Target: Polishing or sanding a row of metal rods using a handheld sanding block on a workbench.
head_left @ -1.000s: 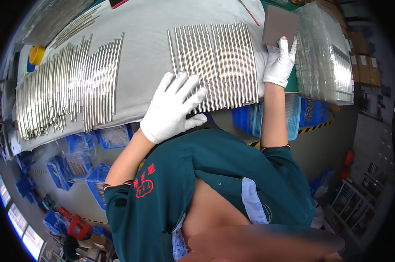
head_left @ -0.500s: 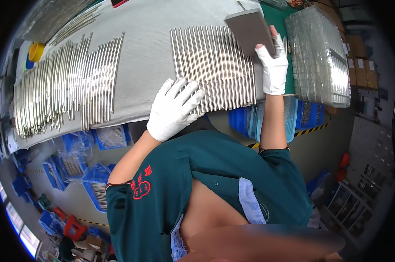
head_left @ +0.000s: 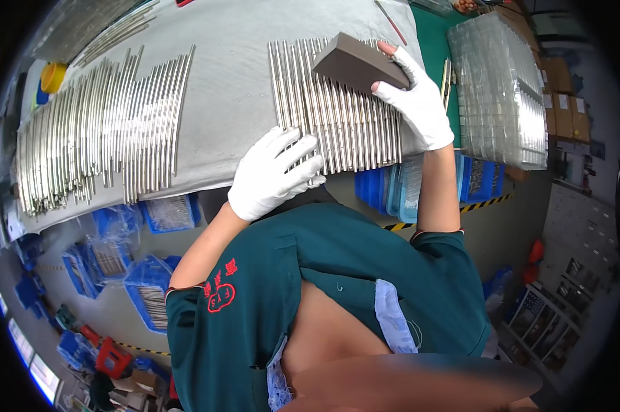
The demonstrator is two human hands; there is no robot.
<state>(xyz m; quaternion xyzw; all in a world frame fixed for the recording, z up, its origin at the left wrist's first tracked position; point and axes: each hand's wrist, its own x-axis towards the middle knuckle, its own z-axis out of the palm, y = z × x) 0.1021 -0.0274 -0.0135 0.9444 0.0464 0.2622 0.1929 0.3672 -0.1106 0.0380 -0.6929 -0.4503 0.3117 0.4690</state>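
The right grip [head_left: 423, 110] is holding a brown block [head_left: 361, 65] over the rods [head_left: 354, 130], hiding some; the left grip [head_left: 268, 177], loosely spread, is covering near ends. A clear-plastic stack [head_left: 498, 96] is standing rightward.

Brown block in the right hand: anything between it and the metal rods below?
Nothing visible. The right hand holds the brown block over the upper part of the right-side metal rods; its underside is hidden, so contact is unclear. The left hand is at their lower left, apart from the block.
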